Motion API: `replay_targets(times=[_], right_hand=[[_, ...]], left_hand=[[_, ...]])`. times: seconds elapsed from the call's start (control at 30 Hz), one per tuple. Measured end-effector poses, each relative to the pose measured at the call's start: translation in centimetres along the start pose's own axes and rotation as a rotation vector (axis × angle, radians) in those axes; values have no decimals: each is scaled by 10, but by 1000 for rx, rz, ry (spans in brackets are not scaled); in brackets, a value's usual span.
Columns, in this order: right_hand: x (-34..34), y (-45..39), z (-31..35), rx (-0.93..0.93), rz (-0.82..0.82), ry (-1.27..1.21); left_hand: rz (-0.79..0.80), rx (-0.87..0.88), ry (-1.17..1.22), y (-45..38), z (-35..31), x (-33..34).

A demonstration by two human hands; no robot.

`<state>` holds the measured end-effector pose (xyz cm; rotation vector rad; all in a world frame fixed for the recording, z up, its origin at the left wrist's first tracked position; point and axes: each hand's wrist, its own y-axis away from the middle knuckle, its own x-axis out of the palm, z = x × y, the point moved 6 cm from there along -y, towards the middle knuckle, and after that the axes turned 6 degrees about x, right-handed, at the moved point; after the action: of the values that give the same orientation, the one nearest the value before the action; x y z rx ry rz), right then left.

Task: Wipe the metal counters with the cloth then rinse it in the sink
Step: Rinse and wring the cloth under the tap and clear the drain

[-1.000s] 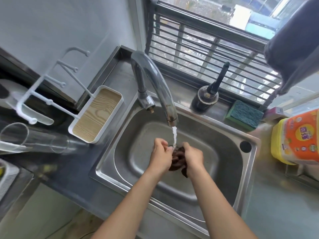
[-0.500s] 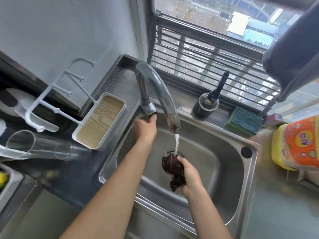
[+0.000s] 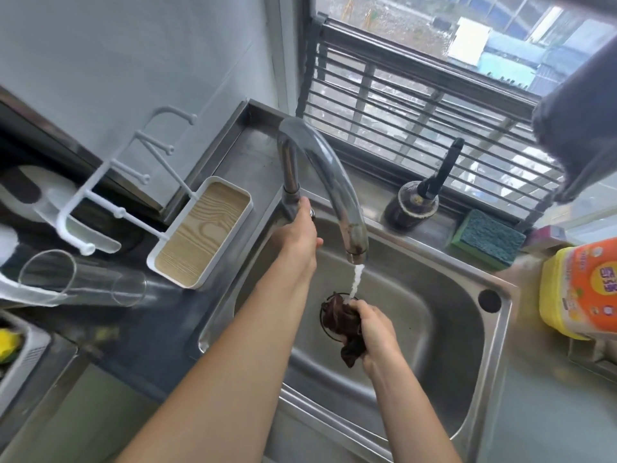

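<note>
A dark brown cloth [image 3: 341,324] is bunched up in my right hand [image 3: 375,332], which grips it over the drain of the steel sink [image 3: 417,345]. Water runs from the curved tap [image 3: 329,172] onto the cloth and my fingers. My left hand [image 3: 297,233] reaches up to the base of the tap and its fingers curl round the tap handle there; the handle itself is mostly hidden by the hand.
A white tray with a wooden insert [image 3: 202,235] and a lying glass [image 3: 80,279] sit left of the sink. Behind it are a dark jar with a brush [image 3: 412,203] and a green sponge [image 3: 485,238]. A yellow detergent bottle [image 3: 581,292] stands at the right.
My left hand let go of the cloth and rose to the tap handle. My right hand keeps the cloth under the stream, now over the drain.
</note>
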<state>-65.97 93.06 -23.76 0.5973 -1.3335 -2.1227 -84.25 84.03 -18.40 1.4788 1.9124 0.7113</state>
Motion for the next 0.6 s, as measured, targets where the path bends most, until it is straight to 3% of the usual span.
replay_targets(times=[0.2,0.27,0.5,0.6], right_hand=[[3,7,11,-21,58,-25],[0,5,15,-66,60,40],[-5,5,34,-222,93,370],[3,14,40,-279,262,432]], left_hand=[[254,-245,357,22,7,30],[283,-245,334,19,12,30],[482,105,-281,8,33,-8],[795,181,-611,25,66,-10]])
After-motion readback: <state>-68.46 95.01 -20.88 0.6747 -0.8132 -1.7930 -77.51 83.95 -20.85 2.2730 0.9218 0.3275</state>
